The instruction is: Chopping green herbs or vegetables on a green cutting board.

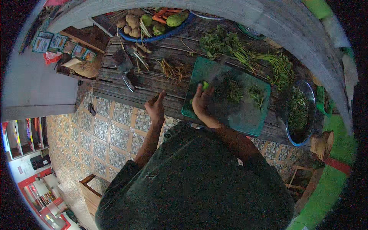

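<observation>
My right hand (pixel 201 102), blurred, is over the left part of a translucent green cutting board (pixel 248 123). Bright green vegetable pieces (pixel 205 84) show by its fingertips; whether they are gripped is unclear. To the left, my left hand (pixel 156 110) hovers at the table's front edge with a finger extended. Something dark and thin seems to lie along its fingers, too dim to make out. Two small heaps of chopped greens, one mid-board (pixel 235 91) and one farther right (pixel 256 96), rest on the board. A cleaver (pixel 128 82) lies on the slatted wooden table (pixel 169 100).
A blue-rimmed basin (pixel 161 37) at the back holds potatoes, carrots and chayotes. Leafy stems (pixel 244 57) lie behind the board, dry-looking trimmings (pixel 174 70) left of it. An oval bowl (pixel 300 115) of chopped greens stands right. A wooden box (pixel 79 69) sits left.
</observation>
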Demonstrator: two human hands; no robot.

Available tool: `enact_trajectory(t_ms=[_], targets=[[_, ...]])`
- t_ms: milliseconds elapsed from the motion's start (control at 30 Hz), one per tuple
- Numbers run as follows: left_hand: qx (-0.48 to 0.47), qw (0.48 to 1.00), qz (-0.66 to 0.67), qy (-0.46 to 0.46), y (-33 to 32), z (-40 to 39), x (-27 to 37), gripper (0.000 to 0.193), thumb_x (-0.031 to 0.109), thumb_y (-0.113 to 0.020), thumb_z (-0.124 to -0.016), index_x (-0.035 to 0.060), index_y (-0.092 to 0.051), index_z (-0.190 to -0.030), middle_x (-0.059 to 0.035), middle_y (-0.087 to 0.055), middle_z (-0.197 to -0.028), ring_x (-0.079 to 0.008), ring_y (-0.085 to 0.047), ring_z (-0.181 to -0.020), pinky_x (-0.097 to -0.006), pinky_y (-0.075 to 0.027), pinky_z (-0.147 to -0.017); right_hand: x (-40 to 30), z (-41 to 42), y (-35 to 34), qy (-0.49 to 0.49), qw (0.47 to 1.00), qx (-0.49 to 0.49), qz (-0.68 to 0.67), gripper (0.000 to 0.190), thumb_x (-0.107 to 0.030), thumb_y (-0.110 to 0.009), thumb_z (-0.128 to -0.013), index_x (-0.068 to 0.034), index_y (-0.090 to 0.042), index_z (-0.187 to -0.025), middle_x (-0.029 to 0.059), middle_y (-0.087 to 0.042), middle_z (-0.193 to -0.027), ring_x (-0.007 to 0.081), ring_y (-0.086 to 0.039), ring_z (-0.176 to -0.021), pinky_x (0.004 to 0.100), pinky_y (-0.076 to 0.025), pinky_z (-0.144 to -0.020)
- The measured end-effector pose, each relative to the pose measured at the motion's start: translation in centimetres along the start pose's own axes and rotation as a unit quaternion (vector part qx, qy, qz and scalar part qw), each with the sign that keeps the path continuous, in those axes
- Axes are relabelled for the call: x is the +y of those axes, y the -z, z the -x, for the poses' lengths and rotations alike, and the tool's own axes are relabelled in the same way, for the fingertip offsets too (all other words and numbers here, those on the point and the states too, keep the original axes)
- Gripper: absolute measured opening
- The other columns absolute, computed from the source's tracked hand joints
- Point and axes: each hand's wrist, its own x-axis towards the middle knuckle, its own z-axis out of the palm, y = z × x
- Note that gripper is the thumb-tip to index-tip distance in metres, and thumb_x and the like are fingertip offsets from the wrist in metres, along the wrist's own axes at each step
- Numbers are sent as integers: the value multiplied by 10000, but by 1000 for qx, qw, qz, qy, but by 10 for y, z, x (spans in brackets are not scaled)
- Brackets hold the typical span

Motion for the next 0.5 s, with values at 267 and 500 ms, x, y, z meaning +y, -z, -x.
enact_trajectory(t_ms=[267, 500], targets=[[-184, 979, -32, 81, -34, 8, -8, 241, 147, -743, -824, -61, -713, -942, -119, -719, -943, -169, -653, -822, -326, -504, -768, -54, -21, 34, 114, 923, -310, -198, 475, -412, -515, -964, 4, -554, -1190, 96, -655, -997, 200, -616, -924, 331, -472, -783], [-383, 912, 146, 15, -73, 3, -20, 304, 221, -669, -878, -50, -690, -1015, -133, -707, -1017, -209, -671, -886, -346, -516, -810, -48, -30, 129, 147, 936, -310, -80, 310, -197, -729, -848, 8, -598, -1040, 48, -626, -939, 148, -599, -843, 310, -482, -753]])
